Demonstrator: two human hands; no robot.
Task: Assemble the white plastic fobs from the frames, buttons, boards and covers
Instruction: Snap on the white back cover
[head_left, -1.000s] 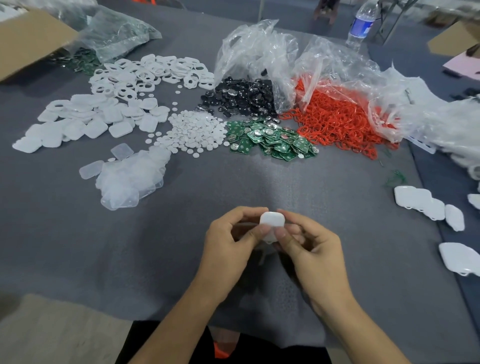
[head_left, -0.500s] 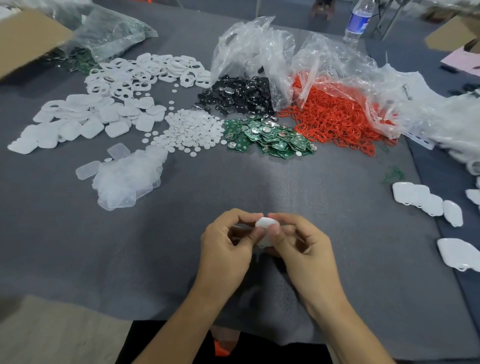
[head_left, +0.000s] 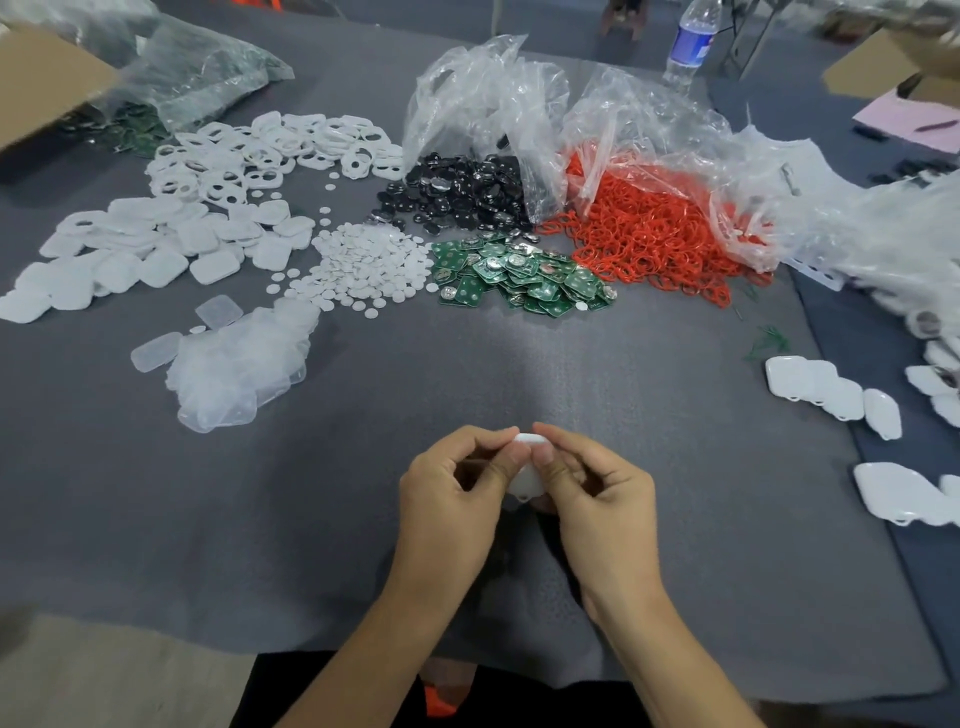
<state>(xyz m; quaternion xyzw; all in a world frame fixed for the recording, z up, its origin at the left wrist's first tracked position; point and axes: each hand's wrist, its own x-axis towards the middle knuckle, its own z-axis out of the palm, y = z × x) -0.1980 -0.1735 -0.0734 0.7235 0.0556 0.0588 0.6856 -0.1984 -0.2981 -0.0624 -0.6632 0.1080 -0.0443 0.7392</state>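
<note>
Grey felt covers the bench (head_left: 571, 374) where a person works at its near edge, left hand (head_left: 447, 483) and right hand (head_left: 597, 488) meeting over a single fob (head_left: 525, 470), each pinching it between thumb and curled fingers just above the cloth. The step appears to be the closing press. Done well, it calls for even thumb pressure worked round the rim with the halves kept square, so the seam shuts flush without pinching the board inside. The piece is small, smooth white plastic with rounded corners, largely hidden by the fingers, so whether the seam has closed cannot be told. Finished fobs (head_left: 831, 389) lie to the right, suggesting where this one goes. Clear covers (head_left: 234, 364) sit heaped to the left. Beyond them are white buttons (head_left: 363, 265), green boards (head_left: 519, 275) and solid white shells (head_left: 156, 244). White frames (head_left: 270, 150), black discs (head_left: 462, 192) and red rings (head_left: 660, 228) spill from plastic bags farther back.
</note>
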